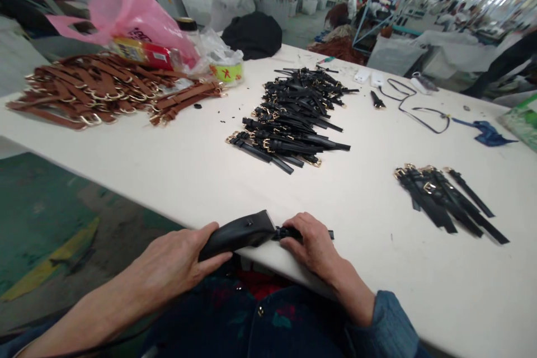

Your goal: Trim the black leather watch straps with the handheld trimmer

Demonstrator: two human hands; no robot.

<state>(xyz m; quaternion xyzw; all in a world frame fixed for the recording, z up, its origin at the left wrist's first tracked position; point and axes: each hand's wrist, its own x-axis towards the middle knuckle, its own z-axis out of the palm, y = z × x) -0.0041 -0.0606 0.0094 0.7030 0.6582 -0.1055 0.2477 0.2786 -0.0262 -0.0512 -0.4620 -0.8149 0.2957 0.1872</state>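
In left hand [176,254]: black handheld device [235,235], gripped with fingers and thumb part-closed around the body, broad end directed toward right hand [314,243]. Under right hand: single black strap [285,232], pinched and pressed near the edge of the counter [369,190], with one end protruding on each side of the fingers. Cannot tell whether in contact or just beside at the meeting point of device and strap.

Step in hand, by judgement: alignment of device end with near end of strap. Called for in any further move, by judgement: firm hold on strap, level device, fingertips clear of device end.

Ahead of both hands: large pile of black straps [293,137]. To the right of right hand: smaller group of black straps [436,196]. Ahead and to the left of left hand: brown straps [62,92], beside pink bag [146,22].
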